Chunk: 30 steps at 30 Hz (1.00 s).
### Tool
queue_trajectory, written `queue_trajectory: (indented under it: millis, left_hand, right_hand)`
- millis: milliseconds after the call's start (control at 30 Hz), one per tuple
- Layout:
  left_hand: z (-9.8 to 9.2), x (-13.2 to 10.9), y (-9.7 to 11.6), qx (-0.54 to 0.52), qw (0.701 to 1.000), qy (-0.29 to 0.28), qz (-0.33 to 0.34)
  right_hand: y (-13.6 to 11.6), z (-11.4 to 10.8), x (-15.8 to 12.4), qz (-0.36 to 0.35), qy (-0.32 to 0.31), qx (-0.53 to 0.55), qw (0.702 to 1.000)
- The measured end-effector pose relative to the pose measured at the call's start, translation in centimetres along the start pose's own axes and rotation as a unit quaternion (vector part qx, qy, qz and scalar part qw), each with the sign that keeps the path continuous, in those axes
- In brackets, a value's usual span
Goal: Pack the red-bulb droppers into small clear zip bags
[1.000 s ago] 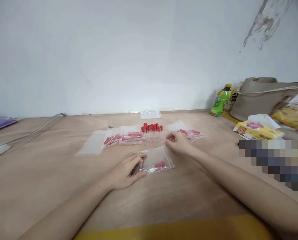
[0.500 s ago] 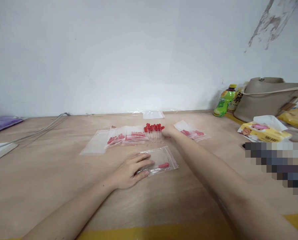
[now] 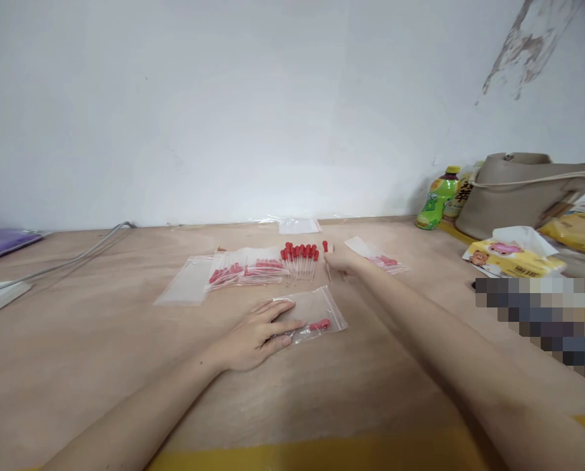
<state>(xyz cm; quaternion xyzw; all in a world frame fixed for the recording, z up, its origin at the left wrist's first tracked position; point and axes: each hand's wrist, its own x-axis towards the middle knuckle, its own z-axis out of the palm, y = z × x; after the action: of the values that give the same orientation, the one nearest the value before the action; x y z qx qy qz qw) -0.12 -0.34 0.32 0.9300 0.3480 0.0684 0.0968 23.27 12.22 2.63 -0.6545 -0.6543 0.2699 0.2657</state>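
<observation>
My left hand (image 3: 257, 335) lies flat with fingers spread on a clear zip bag (image 3: 334, 304), holding it against the table. Inside that bag is a red rubber bulb of a dropper (image 3: 320, 324); its stem is hard to see near my fingertips. Farther back, my right hand (image 3: 344, 260) is closed on a dropper (image 3: 325, 246), with its red bulb up and its thin clear stem down. Just left of that hand is a bunch of red-bulbed droppers (image 3: 299, 254) with clear stems pointing towards me.
Filled bags of droppers (image 3: 246, 271) lie left of the bunch, beside a flat bag (image 3: 184, 281). Another filled bag (image 3: 389, 262) is at the right, and a bag (image 3: 299, 226) lies near the wall. A green bottle (image 3: 436, 199), a handbag (image 3: 502, 196) and a tissue pack (image 3: 515, 255) stand farther right.
My right hand has drawn one dropper away from the bunch, a little to the right and towards me. My left index finger has stretched towards the red bulb in the bag.
</observation>
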Motion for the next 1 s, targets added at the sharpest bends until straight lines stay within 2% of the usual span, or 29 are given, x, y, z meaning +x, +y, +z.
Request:
queue_trajectory:
  millis: [100, 167, 333, 500, 667, 833, 1000]
  left_hand:
    - [0.1, 0.0, -0.1, 0.004, 1.0, -0.004, 0.002]
    - [0.1, 0.0, -0.2, 0.004, 1.0, -0.004, 0.005]
    - [0.0, 0.0, -0.2, -0.001, 1.0, -0.003, 0.008]
    - [0.0, 0.0, -0.2, -0.008, 1.0, 0.0, 0.009]
    - [0.1, 0.0, -0.2, -0.015, 1.0, 0.011, 0.006]
    - [0.1, 0.0, 0.0, -0.016, 1.0, 0.012, -0.007]
    - [-0.1, -0.1, 0.0, -0.011, 1.0, 0.01, -0.008]
  right_hand:
    - [1.2, -1.1, -2.3, -0.021, -0.005, 0.043, 0.999]
    - [2.1, -1.3, -4.0, -0.046, -0.01, 0.129, 0.991]
    - [4.3, 0.1, -6.9, -0.047, 0.032, 0.302, 0.951]
    - [5.1, 1.7, -7.4, -0.048, 0.064, 0.358, 0.93]
    - [4.8, 2.1, -8.4, -0.039, 0.027, 0.397, 0.917]
    - [4.8, 1.5, -9.6, -0.011, -0.032, 0.45, 0.892]
    - [5.8, 0.1, -9.0, -0.005, -0.087, 0.389, 0.917]
